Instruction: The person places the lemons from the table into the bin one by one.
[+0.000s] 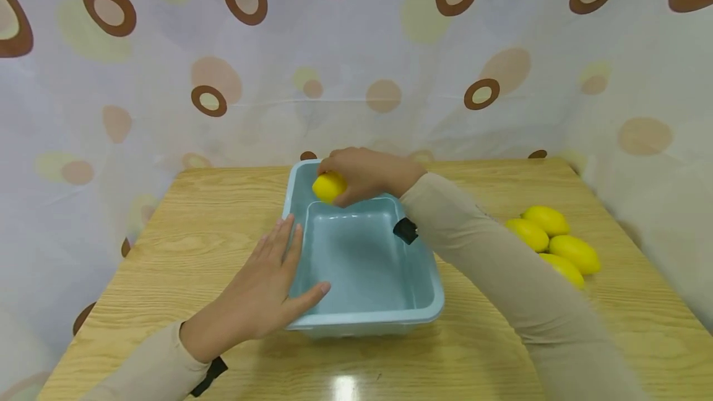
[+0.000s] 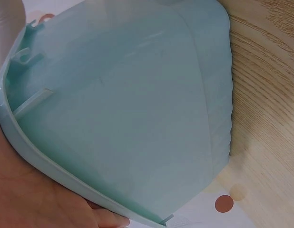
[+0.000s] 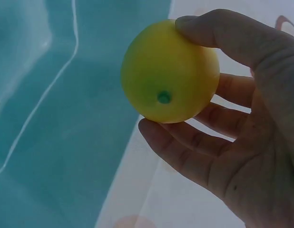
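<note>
A pale blue plastic basin [image 1: 356, 265] stands on the wooden table. Over its far left part, my right hand [image 1: 370, 175] holds a yellow lemon [image 1: 328, 187]. In the right wrist view the thumb and fingertips grip the lemon [image 3: 168, 71], whose green stem end faces the camera. My left hand [image 1: 262, 283] rests on the basin's near left rim, fingers straight and spread, the thumb reaching over the inside. From the left wrist view, the palm [image 2: 37, 190] lies against the rim above the basin's outer wall [image 2: 128, 109].
Several more lemons [image 1: 574, 254] lie grouped on the table's right side, one partly hidden by the right sleeve [image 1: 501, 265]. The wooden table [image 1: 223, 221] ends at a patterned curtain [image 1: 356, 67] behind. Black straps [image 1: 405, 231] hang at both wrists.
</note>
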Tool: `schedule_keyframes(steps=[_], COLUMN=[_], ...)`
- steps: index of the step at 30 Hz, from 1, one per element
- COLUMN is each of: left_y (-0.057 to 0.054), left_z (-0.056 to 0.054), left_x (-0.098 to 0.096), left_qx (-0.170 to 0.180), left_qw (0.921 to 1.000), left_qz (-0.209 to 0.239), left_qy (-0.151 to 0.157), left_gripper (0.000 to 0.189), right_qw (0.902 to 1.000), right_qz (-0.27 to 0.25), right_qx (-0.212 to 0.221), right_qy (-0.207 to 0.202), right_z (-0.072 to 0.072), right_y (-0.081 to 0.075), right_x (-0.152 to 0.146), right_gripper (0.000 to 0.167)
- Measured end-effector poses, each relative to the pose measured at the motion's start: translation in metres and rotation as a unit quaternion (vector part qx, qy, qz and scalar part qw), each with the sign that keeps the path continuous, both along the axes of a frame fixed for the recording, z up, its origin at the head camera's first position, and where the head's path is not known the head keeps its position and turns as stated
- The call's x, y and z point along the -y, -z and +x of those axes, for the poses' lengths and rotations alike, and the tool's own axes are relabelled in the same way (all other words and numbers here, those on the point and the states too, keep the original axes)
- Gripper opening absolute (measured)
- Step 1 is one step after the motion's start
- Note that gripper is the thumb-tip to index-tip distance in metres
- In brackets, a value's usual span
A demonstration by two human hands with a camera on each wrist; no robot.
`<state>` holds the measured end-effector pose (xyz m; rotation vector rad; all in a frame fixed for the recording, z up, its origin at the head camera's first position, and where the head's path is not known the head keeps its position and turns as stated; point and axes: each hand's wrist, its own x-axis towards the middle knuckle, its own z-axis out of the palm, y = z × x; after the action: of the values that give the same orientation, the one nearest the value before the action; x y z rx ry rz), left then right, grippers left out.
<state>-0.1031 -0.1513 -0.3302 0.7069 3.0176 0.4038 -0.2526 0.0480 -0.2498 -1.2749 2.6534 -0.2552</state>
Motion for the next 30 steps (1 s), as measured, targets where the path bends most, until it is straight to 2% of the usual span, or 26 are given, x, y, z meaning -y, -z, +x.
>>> schedule_keyframes(steps=[6,11,15,20,25,30], left_y=[0.0,0.0,0.0,0.0,-0.001,-0.001], left_z=[0.0,0.0,0.0,0.0,0.0,0.001], left_x=[0.0,0.0,-0.001,-0.001,-0.001,-0.001], left_qx=[0.0,-0.003,-0.003,-0.004,-0.007,-0.012], left_qw=[1.0,1.0,0.9999,1.0,0.9999,0.9999], left_qz=[0.005,0.008,0.009,0.007,0.008,0.007], left_qy=[0.001,0.002,0.004,0.003,0.002,0.003], left_gripper=[0.096,0.096,0.095,0.094,0.093,0.092], right_qw=[0.9982,0.9964,0.9906,0.9834,0.9643,0.9501], right_qz=[0.027,0.055,0.1,0.125,0.173,0.221], right_qx=[0.045,0.048,0.058,0.069,0.101,0.115], right_qy=[0.03,0.042,0.073,0.112,0.173,0.187], right_z=[-0.015,-0.023,-0.026,-0.025,-0.023,-0.02], right_y=[0.027,0.048,0.062,0.069,0.071,0.071], right_x=[0.016,0.016,0.011,0.007,0.002,-0.002], right_gripper=[0.037,0.036,0.036,0.034,0.045,0.048])
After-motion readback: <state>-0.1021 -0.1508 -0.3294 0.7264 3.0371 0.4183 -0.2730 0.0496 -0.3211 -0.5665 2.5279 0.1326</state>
